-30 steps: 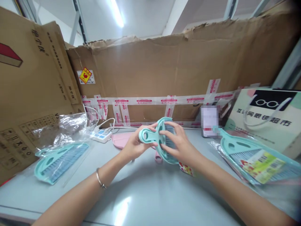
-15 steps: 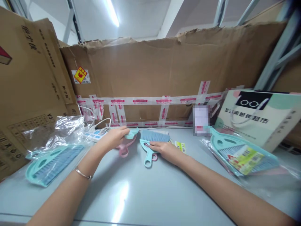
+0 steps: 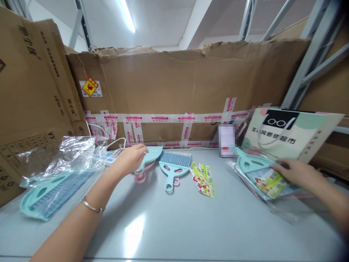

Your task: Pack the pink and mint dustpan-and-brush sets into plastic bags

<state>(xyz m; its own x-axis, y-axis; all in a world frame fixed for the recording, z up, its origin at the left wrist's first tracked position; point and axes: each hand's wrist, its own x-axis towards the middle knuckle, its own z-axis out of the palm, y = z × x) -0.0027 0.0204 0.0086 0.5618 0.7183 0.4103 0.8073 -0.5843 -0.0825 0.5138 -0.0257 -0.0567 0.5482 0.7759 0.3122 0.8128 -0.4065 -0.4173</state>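
My left hand (image 3: 130, 158) rests on a teal dustpan (image 3: 151, 154) that lies over a pink one (image 3: 141, 174) near the back of the table; its fingers curl over the pan's edge. A teal hand brush (image 3: 173, 168) lies free just right of it, beside printed paper cards (image 3: 202, 174). My right hand (image 3: 296, 173) is far to the right, fingers laid on a bagged teal brush-and-dustpan set (image 3: 261, 174) with a yellow-green label.
Another teal set (image 3: 51, 193) lies at the left beside crumpled clear plastic (image 3: 68, 153). A white power strip (image 3: 105, 157) sits behind. Cardboard walls (image 3: 174, 87) enclose the grey table (image 3: 174, 225). A paper shopping bag (image 3: 289, 133) leans at the right.
The brush and dustpan I held together were separated and set down. My right hand left the brush and moved right onto the bagged set. The cards now lie uncovered.
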